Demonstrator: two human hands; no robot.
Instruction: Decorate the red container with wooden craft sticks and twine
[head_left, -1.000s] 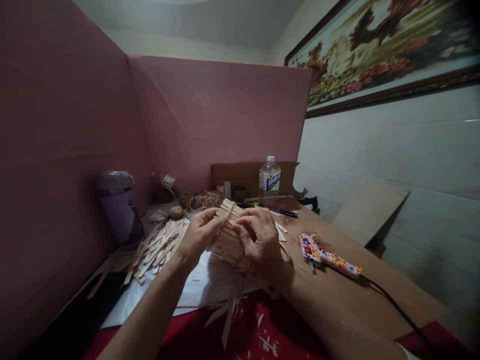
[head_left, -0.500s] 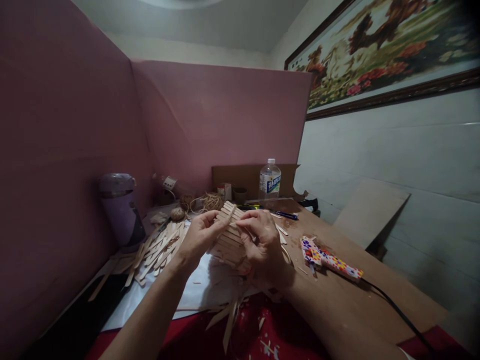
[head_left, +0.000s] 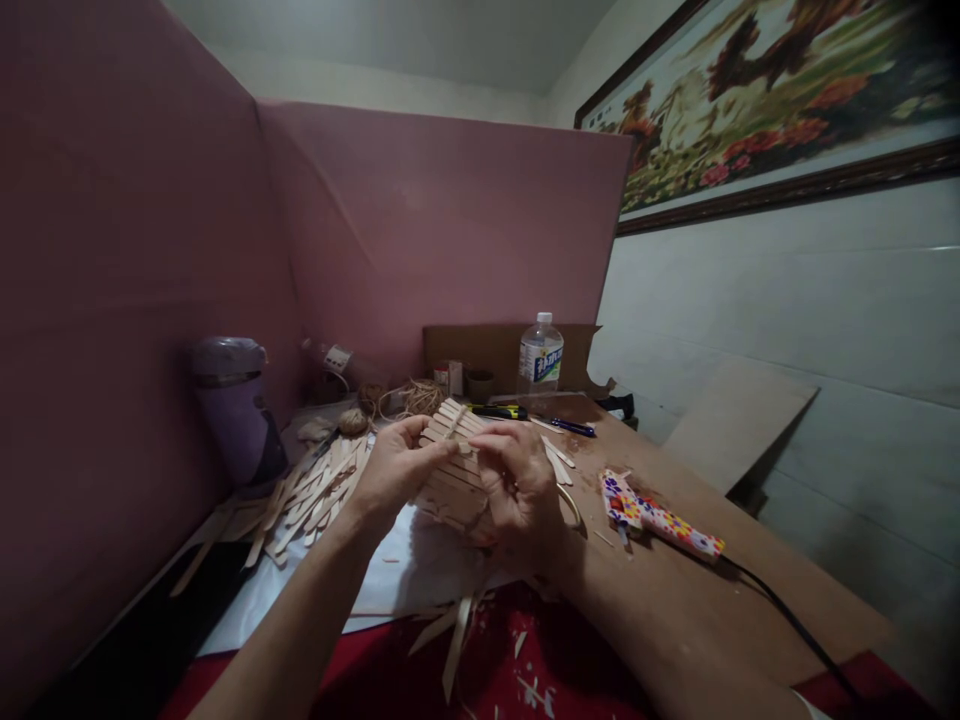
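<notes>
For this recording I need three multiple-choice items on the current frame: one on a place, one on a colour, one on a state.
1. Where does the flower-patterned glue gun lie?
A. on the brown table, right of the hands
B. beside the purple jug
C. on the white paper

2. What colour is the jug at the left partition?
A. green
B. purple
C. orange

3. How is the panel of pale wooden craft sticks held?
A. flat on the table, untouched
B. by one hand only
C. between the left hand and right hand

Answers: 1 A, its cord trails off right; 2 B, lilac body; 3 C, fingers of both grip it.
</notes>
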